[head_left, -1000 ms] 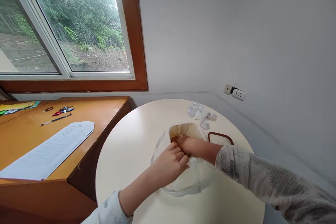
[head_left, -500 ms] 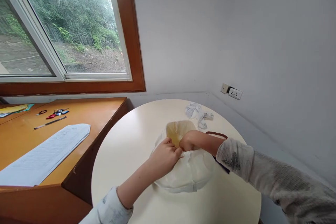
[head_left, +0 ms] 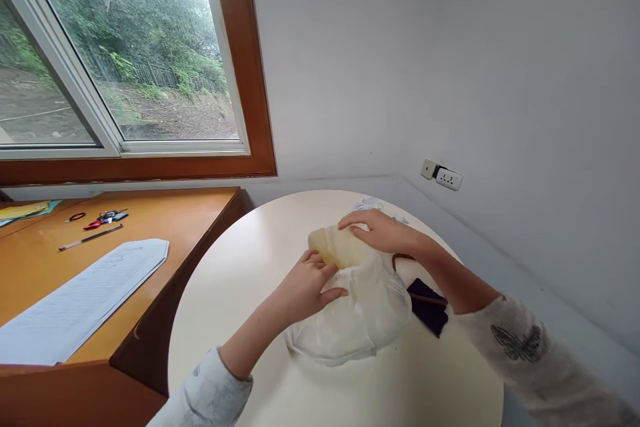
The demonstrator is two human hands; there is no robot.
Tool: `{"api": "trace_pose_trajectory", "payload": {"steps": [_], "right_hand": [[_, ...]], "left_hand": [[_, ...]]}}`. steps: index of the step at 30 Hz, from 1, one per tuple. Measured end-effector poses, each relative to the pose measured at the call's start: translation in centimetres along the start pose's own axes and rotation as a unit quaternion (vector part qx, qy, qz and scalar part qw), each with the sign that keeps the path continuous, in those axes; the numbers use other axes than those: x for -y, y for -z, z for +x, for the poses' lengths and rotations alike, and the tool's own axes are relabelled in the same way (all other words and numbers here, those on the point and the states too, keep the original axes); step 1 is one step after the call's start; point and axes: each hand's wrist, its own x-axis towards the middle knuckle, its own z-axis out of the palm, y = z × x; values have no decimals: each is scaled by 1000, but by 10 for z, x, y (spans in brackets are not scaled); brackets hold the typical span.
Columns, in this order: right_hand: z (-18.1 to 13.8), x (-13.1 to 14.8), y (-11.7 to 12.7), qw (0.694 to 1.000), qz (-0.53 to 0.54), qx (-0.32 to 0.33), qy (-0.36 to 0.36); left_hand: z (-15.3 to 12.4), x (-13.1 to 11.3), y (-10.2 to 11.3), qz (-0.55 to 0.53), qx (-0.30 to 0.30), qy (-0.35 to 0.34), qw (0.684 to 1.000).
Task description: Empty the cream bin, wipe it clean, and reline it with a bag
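A whitish, translucent plastic bag [head_left: 373, 310] rests on the round table, its mouth facing up and its inside yellowish. My left hand [head_left: 303, 287] grips the near left part of the rim, with its fingers curled over into the mouth and its thumb lying along the outside. Over the far right rim lies my right hand [head_left: 380, 230], fingers stretched out and thumb apart from them, touching the bag from above. What is inside the bag cannot be made out. Just right of the bag sits a dark purple item [head_left: 429, 307] with a brown strap.
Crumpled white plastic [head_left: 369, 203] lies at the back of the cream table [head_left: 220, 300], partly behind my right hand. On the wooden desk [head_left: 195, 213] to the left are papers [head_left: 100, 293], a pen [head_left: 91, 237] and small keys [head_left: 106, 219]. A wall socket [head_left: 449, 179] is at the right.
My right hand has come up out of the bag's mouth onto its far rim, and its fingers have straightened. My left thumb has spread away from the fingers. More of the dark purple item shows.
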Motion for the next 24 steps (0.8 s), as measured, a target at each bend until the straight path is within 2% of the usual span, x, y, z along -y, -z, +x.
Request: {"api": "trace_pose_trajectory", "payload": {"steps": [2, 4, 6, 10, 14, 17, 19, 22, 24], "right_hand": [[-13, -12, -4, 995, 50, -86, -32], [-23, -28, -18, 985, 98, -125, -65], [-29, -41, -38, 978, 144, -120, -91], [-33, -52, -64, 967, 204, -107, -106], [-37, -47, -65, 959, 235, -106, -121], [-43, -44, -65, 955, 244, -117, -120], [-47, -45, -71, 955, 241, -127, -115], [-52, -49, -79, 955, 235, -143, -110], [-58, -54, -80, 953, 211, -183, -116]], "left_hand": [[2, -2, -1, -5, -18, 18, 1000], [5, -7, -3, 3, -36, 30, 999], [8, -12, -7, 18, -38, 32, 999], [15, -11, -13, 46, -2, 30, 999], [10, 6, -5, 30, 10, 26, 999], [1, 15, 7, 30, -13, 28, 999], [-5, 15, 11, 34, -27, 40, 998], [-13, 11, 8, 16, 7, 36, 999], [-16, 10, 4, 10, 11, 37, 999]]}}
